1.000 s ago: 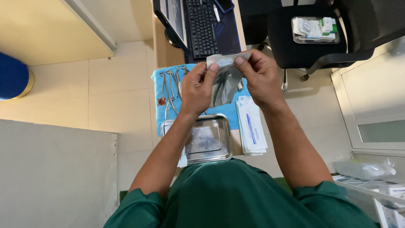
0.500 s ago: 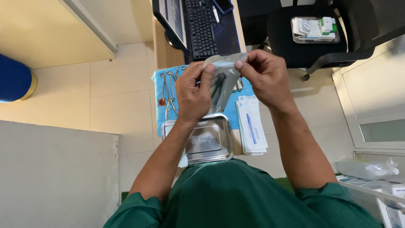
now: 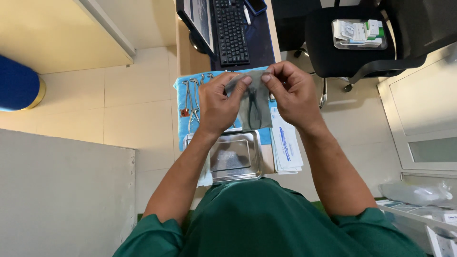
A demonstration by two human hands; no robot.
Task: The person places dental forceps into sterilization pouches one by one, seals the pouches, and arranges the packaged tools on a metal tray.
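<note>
Both of my hands hold up a clear pouch [image 3: 254, 104] with a dark metal instrument inside, above a blue cloth [image 3: 182, 124]. My left hand [image 3: 216, 102] pinches the pouch's top left edge. My right hand [image 3: 290, 93] pinches its top right edge. Under the pouch sits a steel tray [image 3: 236, 157] on the narrow table. Several steel scissors and clamps [image 3: 193, 97] lie on the left part of the cloth.
A stack of white flat pouches [image 3: 285, 145] lies right of the tray. Beyond the cloth are a black keyboard [image 3: 231, 31] and a monitor [image 3: 195, 19]. A black chair [image 3: 354, 43] carrying a clear box stands at the right. A blue round object [image 3: 16, 83] is far left.
My hands have drawn closer together at the top edge of the pouch, and it now hangs lower and straighter over the tray.
</note>
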